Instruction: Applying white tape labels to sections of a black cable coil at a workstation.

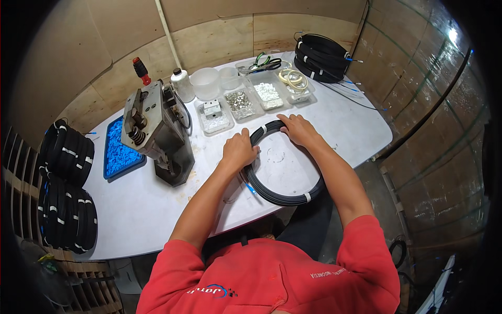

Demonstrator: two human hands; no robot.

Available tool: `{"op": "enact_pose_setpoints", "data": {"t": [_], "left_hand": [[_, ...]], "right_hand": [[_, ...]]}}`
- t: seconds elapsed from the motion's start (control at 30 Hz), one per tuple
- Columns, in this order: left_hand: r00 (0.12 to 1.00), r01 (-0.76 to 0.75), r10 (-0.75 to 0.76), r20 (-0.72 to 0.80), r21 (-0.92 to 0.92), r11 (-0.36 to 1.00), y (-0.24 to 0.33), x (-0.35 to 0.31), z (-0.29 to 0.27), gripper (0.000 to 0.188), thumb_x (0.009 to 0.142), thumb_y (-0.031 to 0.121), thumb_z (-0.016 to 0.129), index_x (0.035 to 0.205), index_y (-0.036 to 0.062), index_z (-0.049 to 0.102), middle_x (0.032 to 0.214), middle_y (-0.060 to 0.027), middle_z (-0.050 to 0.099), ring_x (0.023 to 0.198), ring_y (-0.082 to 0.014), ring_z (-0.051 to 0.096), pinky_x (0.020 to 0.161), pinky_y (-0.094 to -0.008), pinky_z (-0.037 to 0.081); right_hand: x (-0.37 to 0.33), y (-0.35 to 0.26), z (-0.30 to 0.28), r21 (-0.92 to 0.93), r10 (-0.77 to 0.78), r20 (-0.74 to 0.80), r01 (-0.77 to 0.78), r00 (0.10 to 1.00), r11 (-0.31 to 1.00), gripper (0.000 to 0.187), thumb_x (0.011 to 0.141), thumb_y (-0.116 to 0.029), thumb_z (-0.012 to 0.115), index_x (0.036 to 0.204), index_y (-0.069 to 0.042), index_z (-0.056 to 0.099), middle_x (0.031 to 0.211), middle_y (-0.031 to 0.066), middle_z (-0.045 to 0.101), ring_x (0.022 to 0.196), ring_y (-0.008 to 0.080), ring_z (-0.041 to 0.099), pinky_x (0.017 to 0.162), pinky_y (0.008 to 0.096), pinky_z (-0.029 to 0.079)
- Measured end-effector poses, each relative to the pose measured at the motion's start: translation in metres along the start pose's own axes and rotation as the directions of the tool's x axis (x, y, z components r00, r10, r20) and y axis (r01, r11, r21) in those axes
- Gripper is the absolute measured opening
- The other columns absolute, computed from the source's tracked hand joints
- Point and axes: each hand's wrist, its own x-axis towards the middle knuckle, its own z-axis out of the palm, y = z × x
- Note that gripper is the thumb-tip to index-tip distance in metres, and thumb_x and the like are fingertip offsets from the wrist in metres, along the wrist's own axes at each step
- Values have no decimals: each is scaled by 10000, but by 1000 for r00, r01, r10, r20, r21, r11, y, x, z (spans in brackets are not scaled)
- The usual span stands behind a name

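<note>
A coil of black cable (281,199) lies on the white table in front of me, bound with white tape at its far left and near right. My left hand (240,150) is closed round the coil's left side. On its far side my right hand (298,129) grips the same coil, fingers curled over the ring. A blue connector (251,189) on a loose cable end sticks out at the lower left of the coil. The parts of the ring under my fingers are hidden.
A metal hand press (155,123) stands left of the coil, beside a blue tray (110,141) of small blue parts. Clear bins (241,103) of small parts, scissors (267,66) and a white bottle (181,83) stand at the back. Stacked cable coils (320,57) sit far right, more (68,214) at left.
</note>
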Motion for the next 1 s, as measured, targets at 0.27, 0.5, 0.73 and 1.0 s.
{"op": "enact_pose_setpoints", "data": {"t": [0.27, 0.5, 0.73, 1.0], "left_hand": [[989, -123, 74, -126, -439, 890, 0, 20, -71, 364, 940, 211, 668, 1083, 17, 394, 816, -316, 653, 805, -527, 646, 732, -576, 489], [878, -450, 379, -292, -236, 861, 22, 30, -142, 336, 939, 164, 707, 1057, 24, 425, 776, -265, 654, 748, -466, 653, 662, -490, 496], [719, -648, 646, -256, 89, 756, 52, 39, -173, 335, 891, 182, 754, 1015, 35, 479, 861, -176, 667, 765, -429, 648, 651, -490, 512], [659, -646, 584, -475, 42, 762, 37, 36, -167, 206, 883, 156, 749, 978, 29, 618, 934, -151, 672, 803, -373, 670, 682, -451, 537]], "right_hand": [[-9, -24, -72, 112, 65, -430, -18, 900, 994, 310, 945, -252, 676, 1213, -110, 613, 1070, 175, 645, 1032, 406, 612, 865, 500, 529], [-24, -30, -136, 370, 101, -470, 92, 877, 925, 366, 856, -158, 721, 1199, -64, 635, 1091, 171, 660, 1053, 353, 654, 905, 419, 530], [-22, -56, -165, 380, -100, -506, 326, 856, 866, 416, 854, -67, 703, 1257, -99, 605, 1059, 218, 694, 961, 395, 681, 847, 444, 538], [-22, -53, -151, 369, 78, -445, 103, 892, 924, 366, 879, 4, 663, 1236, -48, 600, 940, 248, 720, 830, 405, 718, 725, 428, 546]]}}
